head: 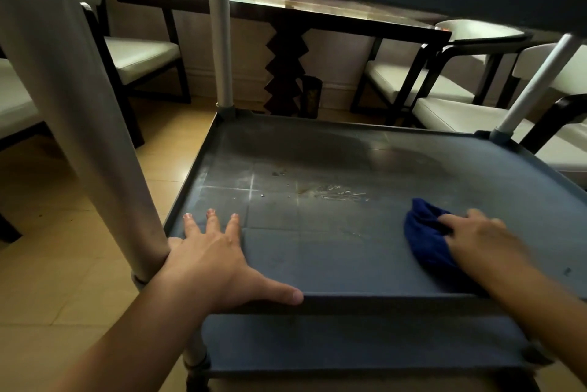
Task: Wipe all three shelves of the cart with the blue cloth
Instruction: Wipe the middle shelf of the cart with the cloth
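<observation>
**Middle shelf, crumbs left**

Head view: my right hand (476,236) presses the bunched cloth (424,236) on the shelf (317,258), near right. My left hand (216,255) lies flat, released, bracing the near-left corner. Short strokes could miss the middle crumbs (333,191).

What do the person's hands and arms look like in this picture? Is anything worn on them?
Both forearms are bare: no sleeves reach into the picture. The left hand and the right hand wear no gloves, and no rings, watch or bracelet show. The left hand's fingernails are short and look unpainted. The right hand's nails cannot be seen clearly.
</observation>
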Demonstrator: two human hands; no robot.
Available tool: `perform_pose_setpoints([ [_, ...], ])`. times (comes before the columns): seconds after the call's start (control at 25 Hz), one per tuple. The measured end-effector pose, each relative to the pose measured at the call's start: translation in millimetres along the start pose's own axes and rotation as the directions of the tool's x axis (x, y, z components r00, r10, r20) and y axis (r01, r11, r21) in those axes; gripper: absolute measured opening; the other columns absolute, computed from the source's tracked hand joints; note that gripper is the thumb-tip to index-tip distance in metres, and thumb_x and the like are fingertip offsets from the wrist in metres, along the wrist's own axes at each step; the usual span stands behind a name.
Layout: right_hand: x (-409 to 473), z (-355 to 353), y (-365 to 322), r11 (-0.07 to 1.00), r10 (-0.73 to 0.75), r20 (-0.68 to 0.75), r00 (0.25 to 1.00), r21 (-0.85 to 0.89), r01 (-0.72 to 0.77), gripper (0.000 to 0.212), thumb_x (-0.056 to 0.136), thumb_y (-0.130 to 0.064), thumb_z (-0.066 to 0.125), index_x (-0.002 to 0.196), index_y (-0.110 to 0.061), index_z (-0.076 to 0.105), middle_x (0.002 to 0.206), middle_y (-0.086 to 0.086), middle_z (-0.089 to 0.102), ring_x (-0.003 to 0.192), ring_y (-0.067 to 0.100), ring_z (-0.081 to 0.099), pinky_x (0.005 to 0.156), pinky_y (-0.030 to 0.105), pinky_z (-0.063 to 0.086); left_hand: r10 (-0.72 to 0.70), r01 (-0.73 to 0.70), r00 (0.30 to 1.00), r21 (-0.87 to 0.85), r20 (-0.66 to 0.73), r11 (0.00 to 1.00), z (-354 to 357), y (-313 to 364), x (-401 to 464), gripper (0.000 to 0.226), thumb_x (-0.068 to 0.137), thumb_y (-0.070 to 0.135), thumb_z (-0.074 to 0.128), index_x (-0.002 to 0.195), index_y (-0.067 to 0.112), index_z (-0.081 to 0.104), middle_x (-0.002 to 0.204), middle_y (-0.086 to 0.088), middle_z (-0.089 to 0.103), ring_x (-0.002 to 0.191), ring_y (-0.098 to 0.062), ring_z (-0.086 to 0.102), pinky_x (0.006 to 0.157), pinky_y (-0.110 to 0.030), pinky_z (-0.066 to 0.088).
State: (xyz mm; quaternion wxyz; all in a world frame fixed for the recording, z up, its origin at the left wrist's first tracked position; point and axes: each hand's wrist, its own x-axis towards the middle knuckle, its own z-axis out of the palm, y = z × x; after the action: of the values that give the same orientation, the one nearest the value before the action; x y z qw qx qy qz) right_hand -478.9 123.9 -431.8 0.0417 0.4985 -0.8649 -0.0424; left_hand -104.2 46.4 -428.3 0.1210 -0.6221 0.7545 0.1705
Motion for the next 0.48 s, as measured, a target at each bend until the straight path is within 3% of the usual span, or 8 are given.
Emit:
perform_pose_setpoints([
  [0.16, -4, 7, 27, 0.997, 0.041, -0.007, 0.999, 0.067, -0.041, 0.04, 0.1, -0.038, 0.032, 0.13, -0.033, 0.059, 0.126, 0.008, 0.059, 0.103, 0.03, 0.055, 0.087, 0.043, 0.046, 0.025, -0.024, 1.0, 0.018, -0.012, 1.0, 1, -1, 4, 0.184, 0.009, 0.119, 0.033, 0.163, 0.03, -0.012, 0.176, -0.006, -0.01, 0.16, -0.038, -0.009, 0.124, -0.064, 0.019],
  [0.24, -6, 6, 11, 0.99, 0.025, 0.029, 0.999, 0.136, -0.029, 0.048, 0.098, -0.053, 0.019, 0.119, -0.035, 0.058, 0.13, 0.01, 0.06, 0.111, 0.032, 0.054, 0.092, 0.046, 0.042, 0.041, -0.04, 0.999, 0.035, -0.032, 0.999, 3, -3, 6, 0.181, 0.012, 0.12, 0.03, 0.162, 0.029, -0.015, 0.176, -0.006, -0.01, 0.16, -0.037, -0.009, 0.124, -0.064, 0.019],
  [0.32, -11, 7, -3, 0.991, 0.059, 0.012, 0.998, 0.123, -0.06, 0.049, 0.095, -0.063, 0.025, 0.131, -0.037, 0.047, 0.131, 0.015, 0.055, 0.112, 0.037, 0.053, 0.096, 0.046, 0.042, 0.062, -0.057, 0.996, 0.073, -0.066, 0.996, 6, -4, 4, 0.179, 0.015, 0.121, 0.022, 0.162, 0.027, -0.014, 0.176, -0.006, -0.008, 0.16, -0.036, -0.008, 0.124, -0.064, 0.02],
  [0.4, -13, 3, -12, 0.987, 0.084, -0.036, 0.996, 0.143, -0.078, 0.044, 0.098, -0.051, 0.037, 0.136, -0.032, 0.046, 0.124, 0.019, 0.055, 0.105, 0.041, 0.055, 0.094, 0.045, 0.045, 0.079, -0.068, 0.992, 0.107, -0.101, 0.992, 11, -4, 1, 0.178, 0.017, 0.121, 0.014, 0.163, 0.023, -0.012, 0.176, -0.007, -0.006, 0.16, -0.036, -0.007, 0.125, -0.065, 0.017],
  [0.48, -12, -10, -26, 0.955, 0.072, -0.074, 0.995, 0.292, -0.047, 0.039, 0.1, -0.041, 0.041, 0.133, -0.025, 0.053, 0.115, 0.021, 0.056, 0.099, 0.042, 0.057, 0.089, 0.046, 0.049, 0.087, -0.072, 0.989, 0.122, -0.121, 0.99, 13, -4, -3, 0.177, 0.02, 0.121, 0.009, 0.164, 0.019, -0.011, 0.176, -0.01, -0.005, 0.16, -0.038, -0.007, 0.125, -0.066, 0.013],
])
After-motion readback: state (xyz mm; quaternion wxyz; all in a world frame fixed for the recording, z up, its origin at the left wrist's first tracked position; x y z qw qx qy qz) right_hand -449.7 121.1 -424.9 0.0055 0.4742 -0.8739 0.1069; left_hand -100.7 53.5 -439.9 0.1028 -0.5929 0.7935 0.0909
